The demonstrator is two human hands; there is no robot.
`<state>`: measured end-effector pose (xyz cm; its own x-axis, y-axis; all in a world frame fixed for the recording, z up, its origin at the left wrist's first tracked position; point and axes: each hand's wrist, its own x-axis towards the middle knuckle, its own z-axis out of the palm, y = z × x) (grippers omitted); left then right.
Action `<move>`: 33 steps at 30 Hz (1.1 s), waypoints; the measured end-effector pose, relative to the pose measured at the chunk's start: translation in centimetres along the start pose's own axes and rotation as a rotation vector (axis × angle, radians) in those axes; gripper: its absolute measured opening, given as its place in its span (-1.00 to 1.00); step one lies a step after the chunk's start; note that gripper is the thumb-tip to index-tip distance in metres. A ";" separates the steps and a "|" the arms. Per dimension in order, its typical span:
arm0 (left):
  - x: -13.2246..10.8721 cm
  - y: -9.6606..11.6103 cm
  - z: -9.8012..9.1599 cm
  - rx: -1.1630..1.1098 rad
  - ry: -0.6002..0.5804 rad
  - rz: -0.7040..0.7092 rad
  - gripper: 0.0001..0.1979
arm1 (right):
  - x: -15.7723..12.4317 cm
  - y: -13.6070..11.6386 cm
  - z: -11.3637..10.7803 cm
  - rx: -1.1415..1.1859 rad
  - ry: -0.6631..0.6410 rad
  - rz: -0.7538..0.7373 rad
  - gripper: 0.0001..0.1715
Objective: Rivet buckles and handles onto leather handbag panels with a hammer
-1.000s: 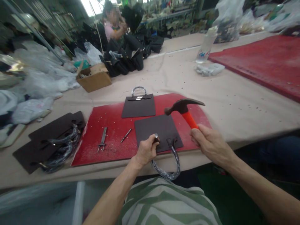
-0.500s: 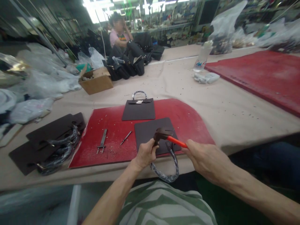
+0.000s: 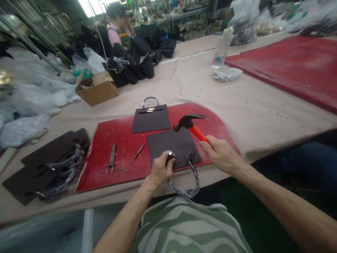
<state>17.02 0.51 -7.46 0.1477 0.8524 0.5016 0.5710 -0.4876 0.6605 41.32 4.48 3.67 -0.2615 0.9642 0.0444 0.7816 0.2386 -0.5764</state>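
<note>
My right hand (image 3: pixel 222 153) is closed around the orange handle of a claw hammer (image 3: pixel 186 122), its dark head raised above the board. In my closed left hand (image 3: pixel 162 168) is a metal punch (image 3: pixel 170 153) held upright, only its shiny top showing; its lower end is hidden. Under it lies a dark brown bag panel (image 3: pixel 171 144) with a plastic-wrapped handle (image 3: pixel 195 181) hanging toward me over the table edge. A red mat (image 3: pixel 126 140) supports the panel. Left of it lie a thin rod-shaped tool (image 3: pixel 138 153) and a two-pronged metal tool (image 3: pixel 112 159).
Behind the panel lies another brown bag piece (image 3: pixel 151 119) with a handle. More handled panels (image 3: pixel 52 158) are stacked at left. Farther back are a cardboard box (image 3: pixel 97 91), black bags (image 3: pixel 131 66), a seated person (image 3: pixel 118 31), a bottle (image 3: pixel 221 51) and a red slab (image 3: pixel 289 66).
The hammer has risen away from my left hand, uncovering the punch's top. My left hand still holds the punch near the handle's left end. The view has shifted slightly.
</note>
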 end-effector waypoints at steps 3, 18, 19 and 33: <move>0.0 0.5 -0.2 -0.032 0.014 -0.021 -0.84 | 2.7 1.3 2.3 0.067 -0.079 0.110 -0.64; -0.5 0.9 -0.7 -0.075 0.093 -0.135 -0.86 | 5.3 2.5 6.9 -0.206 -0.187 0.243 -0.64; -0.5 0.9 -0.7 -0.078 0.093 -0.145 -0.86 | 5.3 2.5 6.9 -0.212 -0.191 0.240 -0.64; 0.2 1.4 -0.4 -0.095 0.058 -0.228 -0.89 | 5.0 2.6 7.1 -0.222 -0.175 0.199 -0.65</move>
<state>17.50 -0.12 -6.21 -0.0242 0.9317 0.3625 0.5057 -0.3013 0.8083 38.05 9.09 -3.41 -0.1696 0.9644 -0.2027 0.9263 0.0858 -0.3669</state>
